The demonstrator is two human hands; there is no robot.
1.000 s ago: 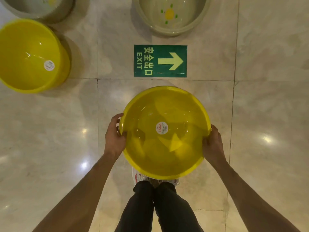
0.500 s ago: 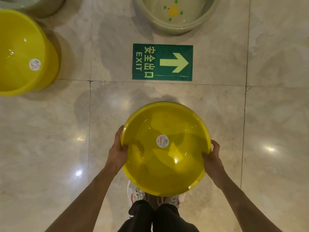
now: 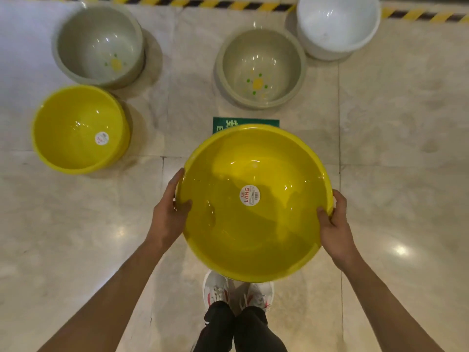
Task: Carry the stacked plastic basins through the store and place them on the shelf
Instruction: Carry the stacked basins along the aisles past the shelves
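I hold a large yellow plastic basin (image 3: 253,224) with a round white LAHG sticker in its bottom, above the marble floor in front of my legs. My left hand (image 3: 168,212) grips its left rim, thumb inside the bowl. My right hand (image 3: 333,224) grips the right rim, thumb inside too. Whether more basins are nested under it is hidden. No shelf is in view.
On the floor stand a second yellow basin (image 3: 78,128) at left, two grey-green basins (image 3: 99,44) (image 3: 261,67) with flower prints, and a white basin (image 3: 337,24) at top right. A green exit sign (image 3: 220,122) peeks out behind the held basin. Black-yellow hazard tape (image 3: 203,2) runs along the top.
The view has tilted up and forward: more basins and the hazard tape came into sight. The held basin now covers most of the exit sign. Both hands keep their grip.
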